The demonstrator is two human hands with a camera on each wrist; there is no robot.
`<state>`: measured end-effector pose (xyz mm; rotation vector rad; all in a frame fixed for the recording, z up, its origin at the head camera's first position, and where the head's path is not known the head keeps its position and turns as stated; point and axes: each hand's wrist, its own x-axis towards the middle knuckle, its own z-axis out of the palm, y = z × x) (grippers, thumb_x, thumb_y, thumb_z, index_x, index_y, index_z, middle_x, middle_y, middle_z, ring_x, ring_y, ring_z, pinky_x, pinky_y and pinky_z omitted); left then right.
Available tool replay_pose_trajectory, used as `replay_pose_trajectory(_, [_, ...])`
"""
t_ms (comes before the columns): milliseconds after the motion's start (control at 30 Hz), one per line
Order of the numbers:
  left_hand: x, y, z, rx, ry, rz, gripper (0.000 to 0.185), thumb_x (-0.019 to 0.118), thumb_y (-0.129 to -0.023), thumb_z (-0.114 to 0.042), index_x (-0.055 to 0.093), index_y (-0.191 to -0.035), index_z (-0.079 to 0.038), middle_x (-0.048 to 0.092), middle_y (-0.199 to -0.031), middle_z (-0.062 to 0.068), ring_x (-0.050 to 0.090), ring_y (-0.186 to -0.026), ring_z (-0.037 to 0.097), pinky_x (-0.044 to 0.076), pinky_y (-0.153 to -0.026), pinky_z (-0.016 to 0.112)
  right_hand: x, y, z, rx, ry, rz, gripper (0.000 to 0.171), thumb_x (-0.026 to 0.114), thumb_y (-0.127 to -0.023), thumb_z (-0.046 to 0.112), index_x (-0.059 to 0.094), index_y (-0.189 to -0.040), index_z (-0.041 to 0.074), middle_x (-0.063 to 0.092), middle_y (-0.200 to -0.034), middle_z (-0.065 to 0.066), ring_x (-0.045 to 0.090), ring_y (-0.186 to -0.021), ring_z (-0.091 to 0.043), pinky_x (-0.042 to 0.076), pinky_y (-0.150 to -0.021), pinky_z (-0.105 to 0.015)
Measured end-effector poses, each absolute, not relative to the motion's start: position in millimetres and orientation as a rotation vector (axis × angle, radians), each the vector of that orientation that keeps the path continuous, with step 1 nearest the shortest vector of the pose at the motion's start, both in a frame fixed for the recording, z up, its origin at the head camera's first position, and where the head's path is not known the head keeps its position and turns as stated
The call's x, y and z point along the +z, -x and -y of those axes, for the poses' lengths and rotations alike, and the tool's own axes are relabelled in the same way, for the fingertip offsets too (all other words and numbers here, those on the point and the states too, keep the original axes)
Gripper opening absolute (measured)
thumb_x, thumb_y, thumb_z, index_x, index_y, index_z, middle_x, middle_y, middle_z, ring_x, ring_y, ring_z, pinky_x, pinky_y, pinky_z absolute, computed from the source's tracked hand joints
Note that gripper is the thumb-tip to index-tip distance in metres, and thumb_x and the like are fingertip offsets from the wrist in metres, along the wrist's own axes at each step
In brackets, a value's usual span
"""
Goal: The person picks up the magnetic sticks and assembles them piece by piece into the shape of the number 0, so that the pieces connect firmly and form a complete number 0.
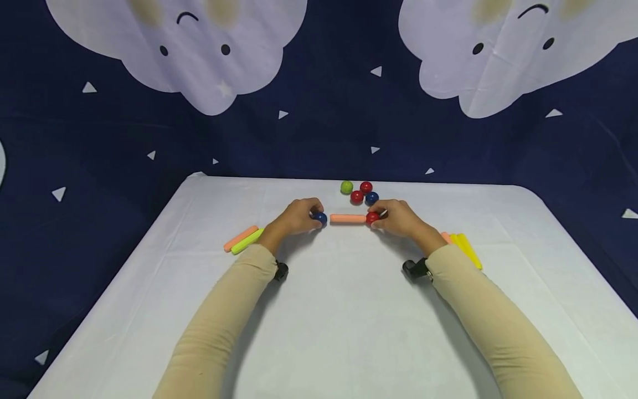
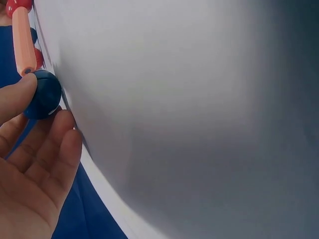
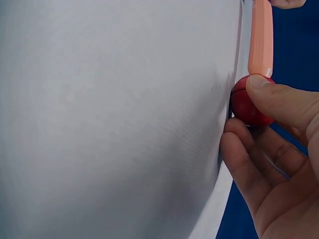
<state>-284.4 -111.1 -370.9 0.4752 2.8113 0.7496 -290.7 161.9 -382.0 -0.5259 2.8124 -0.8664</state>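
Note:
In the head view a salmon-orange stick (image 1: 348, 219) lies crosswise between the two hands. My left hand (image 1: 301, 215) pinches a dark blue ball (image 2: 45, 94) between thumb and fingers, just off the stick's left end. That end shows a small dark hole in the left wrist view. A red ball (image 3: 249, 102) meets the stick's other end, and my right hand (image 1: 397, 217) grips it with the thumb on its near side. A seam line runs round the red ball.
Behind the stick sit a green ball (image 1: 346, 187), two red balls (image 1: 356, 197) and another blue ball (image 1: 371, 198). Orange and lime sticks (image 1: 246, 241) lie beyond the left forearm. By the right forearm are yellow sticks (image 1: 467, 250) and an orange one. A white cloth covers the table (image 1: 339, 332).

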Motion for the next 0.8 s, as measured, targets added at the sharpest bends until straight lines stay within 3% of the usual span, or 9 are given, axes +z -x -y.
replay_pose_trajectory(800, [-370.3,283.7,105.4,0.733,-0.469,-2.804,0.031,0.071,-0.09,-0.016,0.061,-0.119,-0.009,0.068,-0.124,0.01,0.061,-0.114,0.025,0.046,-0.102,0.039,-380.8,287.5,-161.0,-0.856,0.548,-2.826,0.035,0.072,-0.089,0.009,0.065,-0.122,0.005,0.067,-0.123,-0.018,0.066,-0.105,-0.03,0.054,-0.091,-0.042])
